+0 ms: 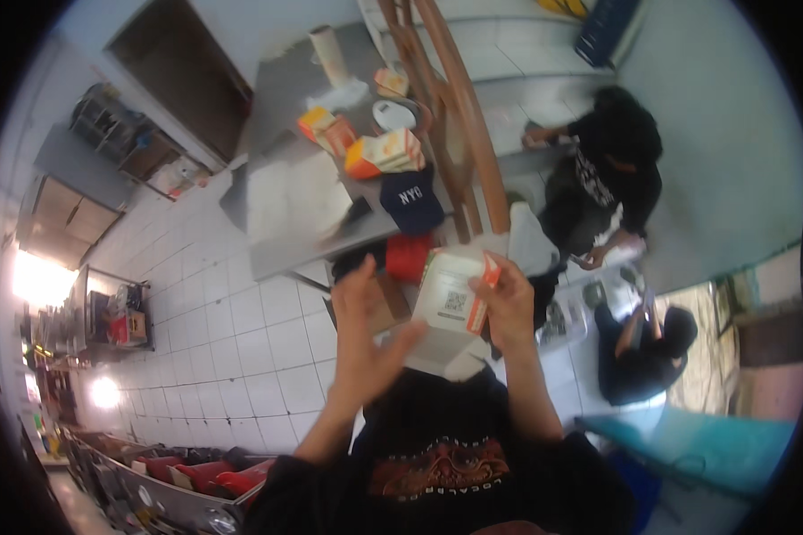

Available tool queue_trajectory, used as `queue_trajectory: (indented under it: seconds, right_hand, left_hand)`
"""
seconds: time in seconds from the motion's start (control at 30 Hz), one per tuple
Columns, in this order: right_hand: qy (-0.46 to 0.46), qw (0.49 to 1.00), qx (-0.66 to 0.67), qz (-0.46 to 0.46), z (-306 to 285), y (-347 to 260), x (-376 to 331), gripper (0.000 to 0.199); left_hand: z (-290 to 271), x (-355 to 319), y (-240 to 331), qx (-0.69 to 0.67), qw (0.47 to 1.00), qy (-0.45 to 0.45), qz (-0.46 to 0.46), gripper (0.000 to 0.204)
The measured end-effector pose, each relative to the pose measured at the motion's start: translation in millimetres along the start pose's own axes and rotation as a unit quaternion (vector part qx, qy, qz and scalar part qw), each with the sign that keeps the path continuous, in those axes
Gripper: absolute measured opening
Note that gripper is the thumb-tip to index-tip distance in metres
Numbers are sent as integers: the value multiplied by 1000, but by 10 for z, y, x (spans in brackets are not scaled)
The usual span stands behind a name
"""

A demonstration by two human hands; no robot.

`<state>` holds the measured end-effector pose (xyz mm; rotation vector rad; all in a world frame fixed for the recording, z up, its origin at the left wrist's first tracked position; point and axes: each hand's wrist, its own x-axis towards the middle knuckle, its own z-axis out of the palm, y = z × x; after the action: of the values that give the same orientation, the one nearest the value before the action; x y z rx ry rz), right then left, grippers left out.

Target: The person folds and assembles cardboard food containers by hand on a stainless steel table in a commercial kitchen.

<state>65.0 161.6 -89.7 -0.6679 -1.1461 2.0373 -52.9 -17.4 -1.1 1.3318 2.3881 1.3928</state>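
Note:
A small white and orange cardboard food box, printed with a square code, is held up in front of my chest. My right hand grips its right edge between thumb and fingers. Its lower flaps hang loose below the printed panel. To the left of the box is my left hand, fingers apart and nothing in it; its thumb comes close to the box's left edge, and whether it touches I cannot tell.
A grey table ahead bears orange and white boxes, a dark cap and a paper roll. A wooden railing runs beside it. Two people in black sit at the right. Red items lie in a lower-left container.

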Motion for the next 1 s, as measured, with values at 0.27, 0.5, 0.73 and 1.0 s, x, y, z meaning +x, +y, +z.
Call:
queue_trajectory:
  seconds: [0.27, 0.5, 0.73, 1.0]
  right_hand:
    - [74, 982, -157, -82, 247, -68, -455, 24]
    - [111, 938, -286, -159, 440, -189, -521, 25]
    - [166, 802, -484, -307, 373, -148, -365, 26]
    - [363, 848, -271, -275, 1, -108, -106, 54]
  left_hand:
    - [529, 274, -463, -349, 906, -209, -116, 25]
    - [550, 411, -377, -346, 920, -171, -69, 30]
    - [338, 646, -742, -379, 854, -356, -25, 38]
    - [-65, 327, -1074, -174, 893, -413, 33, 48]
